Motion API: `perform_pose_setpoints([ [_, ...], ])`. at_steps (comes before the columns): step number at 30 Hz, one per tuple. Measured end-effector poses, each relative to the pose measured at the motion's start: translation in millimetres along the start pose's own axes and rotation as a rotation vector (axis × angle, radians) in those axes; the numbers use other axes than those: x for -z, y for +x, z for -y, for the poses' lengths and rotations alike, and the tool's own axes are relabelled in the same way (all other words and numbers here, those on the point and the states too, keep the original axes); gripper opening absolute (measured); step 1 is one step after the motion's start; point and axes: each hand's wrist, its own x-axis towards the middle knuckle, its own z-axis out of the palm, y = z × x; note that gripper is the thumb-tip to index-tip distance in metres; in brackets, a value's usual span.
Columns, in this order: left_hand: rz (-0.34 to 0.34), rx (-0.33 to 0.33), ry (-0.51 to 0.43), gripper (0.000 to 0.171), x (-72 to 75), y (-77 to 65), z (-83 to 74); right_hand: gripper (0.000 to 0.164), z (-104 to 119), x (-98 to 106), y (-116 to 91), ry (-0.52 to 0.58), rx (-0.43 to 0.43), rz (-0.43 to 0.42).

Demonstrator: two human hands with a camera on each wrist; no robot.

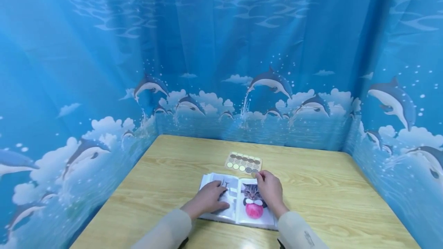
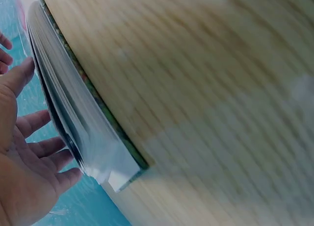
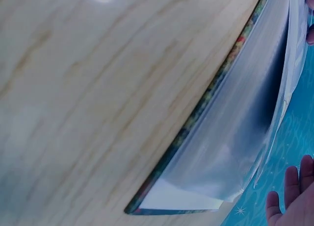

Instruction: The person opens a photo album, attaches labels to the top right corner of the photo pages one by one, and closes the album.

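Observation:
An open photo album lies on the table, a cat picture with a pink ball on its right page. My left hand rests spread on the left page; in the left wrist view its fingers lie along the page edges. Behind the album is a pale sheet of round stickers in grey, brown and yellow. My right hand reaches over the right page, thumb and forefinger pinching a round grey sticker at the sheet's near right corner. The right wrist view shows only this hand's other fingers, fairly straight.
The wooden table extends around the album on both sides. A blue dolphin-print curtain hangs around its back and sides. In the right wrist view the album's dark patterned cover lies on the table under fanned clear pages.

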Motion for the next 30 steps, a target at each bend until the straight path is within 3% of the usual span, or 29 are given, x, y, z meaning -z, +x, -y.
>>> perform_pose_setpoints([
  [6,0.027,-0.023,-0.009,0.068,-3.0,-5.3,3.5,0.017,4,-4,3,-0.016,0.0,0.039],
  [19,0.075,-0.023,-0.013,0.075,-6.7,-16.7,5.4,0.014,8,-16,5,-0.037,0.058,0.034],
  [30,0.098,-0.023,-0.01,0.075,-7.5,-18.0,7.2,0.013,7,-28,11,-0.102,0.1,0.03],
])
